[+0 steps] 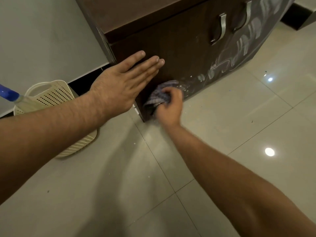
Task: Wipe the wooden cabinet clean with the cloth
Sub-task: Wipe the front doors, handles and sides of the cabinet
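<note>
- Wooden cabinet (179, 48): dark door front, upright, ahead of both hands; door runs up and to the right from the cloth.
- Cloth (159, 95): checked, bunched, pressed low on the door near the floor.
- Right hand (169, 106): closed around cloth; nearer the unwiped lower edge.
- Left hand (123, 79): flat, fingers extended, empty, apparently bracing higher on the door.

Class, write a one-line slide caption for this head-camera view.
Right hand rubs a checked cloth along the dark wooden cabinet base; left hand stretches flat toward it.
</note>
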